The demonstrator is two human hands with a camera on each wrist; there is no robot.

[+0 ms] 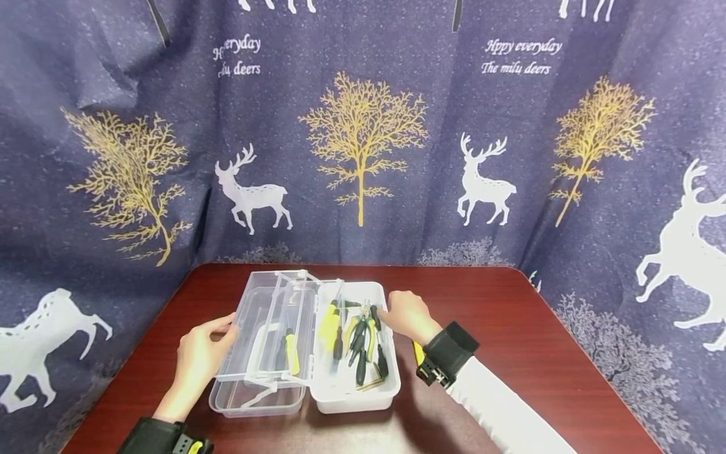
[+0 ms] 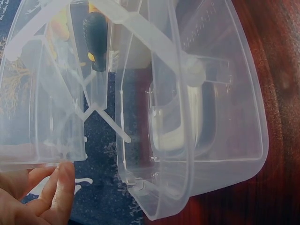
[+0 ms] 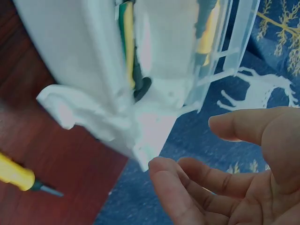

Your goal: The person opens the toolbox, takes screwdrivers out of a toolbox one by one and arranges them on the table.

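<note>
A toolbox lies opened out, its white base (image 1: 353, 398) holding yellow-handled tools (image 1: 329, 328), pliers (image 1: 371, 340) and black-handled screwdrivers (image 1: 361, 369). Its clear lid (image 1: 255, 408) is folded down to the left. Above the lid stands a hinged clear tray (image 2: 23, 103) with a yellow-and-black handled tool (image 1: 292, 354) in it. My left hand (image 1: 201, 353) pinches the tray's outer edge between thumb and fingers. Beside the base's right rim is my right hand (image 1: 411, 313); in the right wrist view its fingers (image 3: 173, 192) are loosely bent, with nothing between them.
A yellow-handled screwdriver (image 3: 16, 172) lies on the dark red table (image 1: 505, 328), to the right of the base and partly under my right wrist in the head view. A blue curtain (image 1: 397, 239) with deer and trees hangs behind the table.
</note>
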